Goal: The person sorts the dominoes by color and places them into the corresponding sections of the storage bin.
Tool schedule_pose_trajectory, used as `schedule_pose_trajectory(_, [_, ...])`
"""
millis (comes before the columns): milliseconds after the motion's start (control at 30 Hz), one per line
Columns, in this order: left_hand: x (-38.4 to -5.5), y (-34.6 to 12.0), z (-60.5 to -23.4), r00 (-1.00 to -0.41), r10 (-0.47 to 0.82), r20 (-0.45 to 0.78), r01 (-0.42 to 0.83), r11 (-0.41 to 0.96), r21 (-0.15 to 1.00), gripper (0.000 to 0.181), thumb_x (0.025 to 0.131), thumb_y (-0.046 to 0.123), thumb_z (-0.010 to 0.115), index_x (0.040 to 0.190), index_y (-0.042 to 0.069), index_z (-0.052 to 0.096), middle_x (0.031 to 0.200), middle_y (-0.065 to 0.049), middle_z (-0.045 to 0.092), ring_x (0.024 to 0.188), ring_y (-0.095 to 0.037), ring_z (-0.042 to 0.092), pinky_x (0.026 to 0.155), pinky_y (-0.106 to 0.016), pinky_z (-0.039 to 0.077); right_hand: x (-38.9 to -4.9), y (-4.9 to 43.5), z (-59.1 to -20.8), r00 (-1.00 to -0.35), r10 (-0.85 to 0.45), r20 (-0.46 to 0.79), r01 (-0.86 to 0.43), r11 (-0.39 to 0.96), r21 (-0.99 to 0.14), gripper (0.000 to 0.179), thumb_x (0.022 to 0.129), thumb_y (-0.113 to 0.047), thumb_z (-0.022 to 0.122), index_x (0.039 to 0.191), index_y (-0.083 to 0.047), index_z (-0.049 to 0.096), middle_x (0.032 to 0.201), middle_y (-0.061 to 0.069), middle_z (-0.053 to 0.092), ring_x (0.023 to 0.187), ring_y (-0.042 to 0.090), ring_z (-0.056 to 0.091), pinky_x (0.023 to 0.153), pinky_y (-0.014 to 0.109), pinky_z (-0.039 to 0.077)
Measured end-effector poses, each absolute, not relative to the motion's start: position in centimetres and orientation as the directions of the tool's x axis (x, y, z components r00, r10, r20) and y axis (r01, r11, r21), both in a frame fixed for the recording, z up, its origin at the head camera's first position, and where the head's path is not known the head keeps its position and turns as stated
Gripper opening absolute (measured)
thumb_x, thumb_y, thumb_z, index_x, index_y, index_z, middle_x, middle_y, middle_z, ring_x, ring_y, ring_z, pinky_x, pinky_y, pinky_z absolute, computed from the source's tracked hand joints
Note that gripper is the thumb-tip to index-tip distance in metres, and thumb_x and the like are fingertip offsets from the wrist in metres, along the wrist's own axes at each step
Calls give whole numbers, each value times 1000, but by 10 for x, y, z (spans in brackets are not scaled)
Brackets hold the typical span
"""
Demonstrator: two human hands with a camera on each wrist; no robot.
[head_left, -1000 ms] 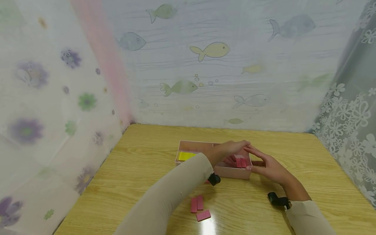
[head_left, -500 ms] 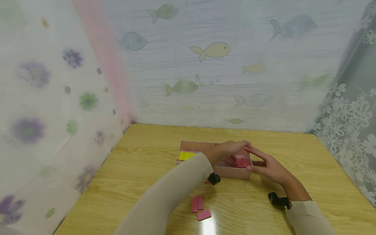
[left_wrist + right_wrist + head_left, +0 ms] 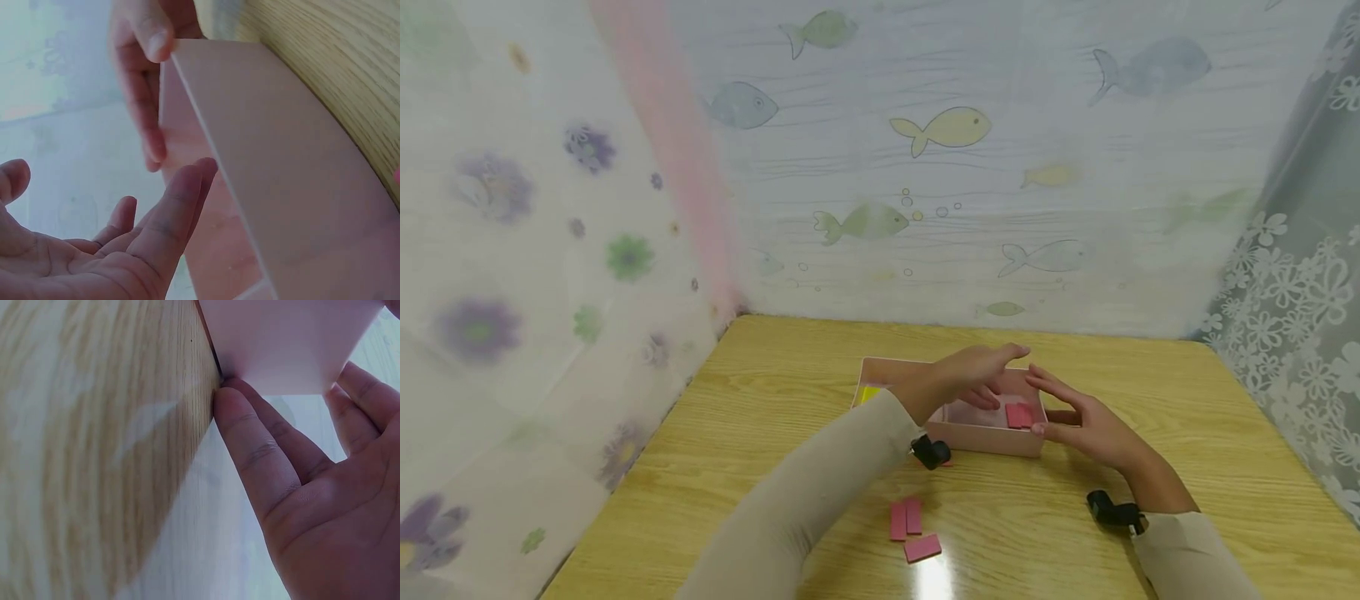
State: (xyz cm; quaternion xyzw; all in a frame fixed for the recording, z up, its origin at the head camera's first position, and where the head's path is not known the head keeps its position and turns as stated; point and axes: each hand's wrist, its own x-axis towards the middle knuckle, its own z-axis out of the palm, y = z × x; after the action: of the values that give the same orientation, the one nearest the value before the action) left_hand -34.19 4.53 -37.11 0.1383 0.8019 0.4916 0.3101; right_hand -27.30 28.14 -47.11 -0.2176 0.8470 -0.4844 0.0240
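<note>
A pink divided box [image 3: 992, 440] sits on the table. Over its right compartment my left hand [image 3: 970, 373] hovers, fingers loosely bent and holding nothing; in the left wrist view the left fingertips [image 3: 187, 181] overlap the box's long wall. My right hand [image 3: 1093, 429] holds the box's right end, thumb at the front corner and fingers along the end and far corner. Pink tiles [image 3: 1019, 415] lie side by side at the right end of that compartment. Yellow tiles [image 3: 870, 392] show in the left compartment, partly hidden by the left forearm.
Three pink tiles [image 3: 922, 548] lie on the wooden table [image 3: 760, 400] in front of the box. Another pink piece [image 3: 947, 463] peeks out beside the left wrist camera [image 3: 931, 452]. Patterned sheets [image 3: 865, 275] stand behind and at both sides.
My left hand has drawn back a little left and up from the pink tiles in the box, uncovering more of the right compartment. My right hand keeps its place on the box.
</note>
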Motion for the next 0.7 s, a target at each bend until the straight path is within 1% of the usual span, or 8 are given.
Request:
schedule_pose_trajectory(67, [-341, 40, -368, -758, 557, -340, -64, 455, 888, 84, 95, 69, 58, 149, 5, 54, 135, -22, 65, 106, -40, 73, 95, -50, 60, -274, 282, -471, -899, -400, 178, -353, 421, -836, 72, 102, -18, 67, 164, -23, 31, 175, 9, 11, 135, 48, 55, 97, 26, 56])
schedule_pose_trajectory(133, [-341, 33, -365, -753, 575, -320, -47, 438, 898, 84, 94, 68, 59, 147, 3, 54, 136, -22, 64, 106, -39, 73, 95, -50, 60, -274, 281, -470, -898, -404, 177, -350, 408, -844, 72, 102, -18, 68, 164, -22, 32, 175, 9, 11, 135, 48, 55, 95, 21, 54])
schedule_pose_trajectory(200, [-341, 26, -364, -754, 584, -299, -33, 422, 906, 83, 94, 67, 61, 147, 3, 53, 135, -23, 65, 106, -38, 74, 95, -50, 60, -274, 280, -469, -897, -406, 173, -346, 403, -847, 72, 102, -18, 68, 164, -22, 32, 175, 8, 11, 134, 48, 56, 94, 20, 53])
schedule_pose_trajectory(300, [-340, 14, -362, -770, 578, -272, -23, 400, 916, 82, 94, 65, 62, 145, 2, 52, 129, -25, 67, 104, -37, 74, 96, -52, 60, -274, 279, -468, -898, -406, 171, -344, 404, -848, 71, 102, -19, 68, 163, -22, 34, 175, 8, 12, 133, 48, 57, 94, 20, 53])
schedule_pose_trajectory(333, [-339, 10, -362, -776, 573, -265, -23, 393, 919, 79, 95, 65, 62, 143, 3, 52, 127, -25, 69, 103, -37, 75, 96, -52, 60, -274, 279, -468, -898, -405, 173, -345, 405, -847, 70, 102, -19, 68, 163, -22, 34, 175, 8, 12, 133, 48, 57, 95, 20, 53])
schedule_pose_trajectory(433, [-337, 0, -364, -792, 559, -245, -14, 384, 923, 73, 96, 62, 63, 139, 3, 54, 122, -24, 71, 101, -35, 75, 97, -52, 59, -275, 279, -468, -893, -410, 188, -363, 408, -838, 69, 102, -17, 68, 163, -19, 35, 174, 12, 12, 132, 49, 57, 96, 19, 53])
schedule_pose_trajectory(567, [-332, -12, -366, -807, 549, -216, 4, 370, 929, 61, 97, 56, 66, 131, 6, 58, 117, -20, 73, 96, -28, 77, 95, -49, 60, -274, 280, -469, -887, -415, 200, -377, 405, -833, 69, 102, -15, 67, 163, -14, 34, 174, 16, 11, 132, 53, 55, 96, 19, 53])
schedule_pose_trajectory(700, [-324, -26, -366, -807, 568, -158, 28, 305, 952, 49, 98, 48, 69, 123, 8, 58, 111, -12, 74, 93, -24, 76, 89, -43, 63, -273, 280, -469, -891, -409, 197, -372, 409, -834, 70, 102, -15, 68, 163, -13, 34, 174, 15, 10, 133, 54, 54, 95, 17, 52])
